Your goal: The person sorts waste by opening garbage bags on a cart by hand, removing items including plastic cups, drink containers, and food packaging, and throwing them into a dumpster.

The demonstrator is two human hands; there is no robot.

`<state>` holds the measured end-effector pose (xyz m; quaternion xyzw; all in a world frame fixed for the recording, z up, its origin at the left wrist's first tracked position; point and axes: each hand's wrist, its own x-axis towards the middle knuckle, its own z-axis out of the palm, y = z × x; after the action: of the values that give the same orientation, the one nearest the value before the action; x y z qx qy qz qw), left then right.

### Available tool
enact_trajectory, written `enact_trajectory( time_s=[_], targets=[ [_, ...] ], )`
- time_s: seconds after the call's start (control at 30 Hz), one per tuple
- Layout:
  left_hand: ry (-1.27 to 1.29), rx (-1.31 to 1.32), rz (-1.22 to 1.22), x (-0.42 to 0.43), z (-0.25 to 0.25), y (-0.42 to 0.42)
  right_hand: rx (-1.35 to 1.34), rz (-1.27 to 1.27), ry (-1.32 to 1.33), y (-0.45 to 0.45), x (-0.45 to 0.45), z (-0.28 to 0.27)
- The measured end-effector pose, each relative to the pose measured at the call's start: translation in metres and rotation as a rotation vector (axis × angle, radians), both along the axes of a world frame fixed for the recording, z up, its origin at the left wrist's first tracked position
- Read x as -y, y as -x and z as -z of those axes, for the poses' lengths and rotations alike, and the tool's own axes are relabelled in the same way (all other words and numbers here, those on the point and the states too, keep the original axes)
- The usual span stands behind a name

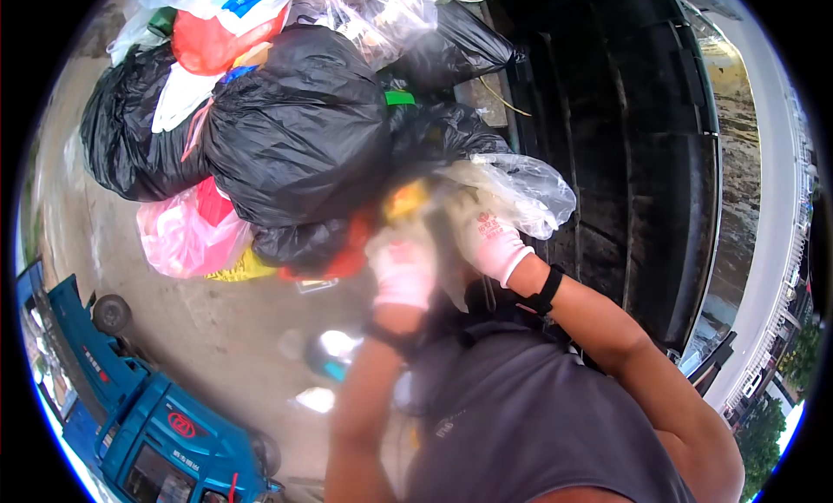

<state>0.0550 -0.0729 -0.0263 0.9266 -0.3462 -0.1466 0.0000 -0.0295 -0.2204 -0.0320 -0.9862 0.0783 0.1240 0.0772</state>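
Far left, low: blue vehicle [178, 433] on the concrete ground [252, 329]. Above it, pink bag [178, 238] low on the heap, partly under a large black bag [299, 125], knotted at its left end. That bag bulges and leans over smaller ones; if something beneath were pulled out, I judge it could roll or slump. Thin film looks stretched over the contents, so a sharp edge inside could split it. Next, red bag [343, 251], blurred, just beside the left hand [401, 264]. That hand wears a pale glove; its fingers are smeared by motion, so cannot tell whether clenched or released. Yellow item [406, 199] right at its fingertips; contact unclear. Right hand [493, 243], also gloved, just beside or against a clear bag [534, 190]; finger closure cannot be told either. Clear bag lies to the right of the black bags, its loose end over the dark ribbed panel [607, 164]. Risk there: slack, slippery film could slide through the glove if only its edge were pinched, or snag on a rib and tear. Hands are close together, so neighbouring bags might get dragged along by overlapping plastic.
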Motion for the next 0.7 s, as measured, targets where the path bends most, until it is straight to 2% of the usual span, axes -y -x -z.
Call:
enact_trajectory(
  time_s=[0.07, 0.13, 0.2, 0.23, 0.3, 0.37, 0.47, 0.57, 0.63, 0.7],
  targets=[
    [0.075, -0.05, -0.053, -0.01, 0.01, 0.001, -0.151, -0.199, 0.12, 0.009, 0.003, 0.011],
    [0.166, -0.103, -0.108, -0.011, 0.003, -0.004, -0.152, -0.288, 0.012, 0.005, 0.013, 0.009],
    [0.227, -0.177, -0.182, -0.005, -0.006, -0.007, -0.079, -0.214, -0.187, 0.011, 0.017, 0.019],
    [0.234, -0.219, -0.227, 0.0, -0.011, -0.008, -0.004, -0.094, -0.334, 0.014, 0.014, 0.029],
    [0.243, -0.229, -0.34, 0.012, -0.005, -0.006, -0.051, -0.073, -0.399, 0.019, 0.015, 0.039],
    [0.219, -0.267, -0.323, 0.017, 0.006, -0.007, -0.295, -0.264, -0.231, 0.004, 0.021, 0.001],
    [0.251, -0.305, -0.285, 0.015, 0.024, -0.008, -0.325, -0.347, 0.111, 0.001, 0.015, 0.001],
    [0.468, -0.251, -0.254, 0.0, 0.043, -0.006, 0.079, 0.006, -0.109, -0.003, 0.024, 0.031],
    [0.552, -0.261, -0.298, 0.0, 0.037, -0.009, 0.18, -0.002, -0.152, -0.014, 0.024, 0.029],
    [0.471, -0.408, -0.413, 0.003, 0.031, -0.015, 0.169, -0.019, -0.151, -0.021, 0.02, 0.039]
  ],
)
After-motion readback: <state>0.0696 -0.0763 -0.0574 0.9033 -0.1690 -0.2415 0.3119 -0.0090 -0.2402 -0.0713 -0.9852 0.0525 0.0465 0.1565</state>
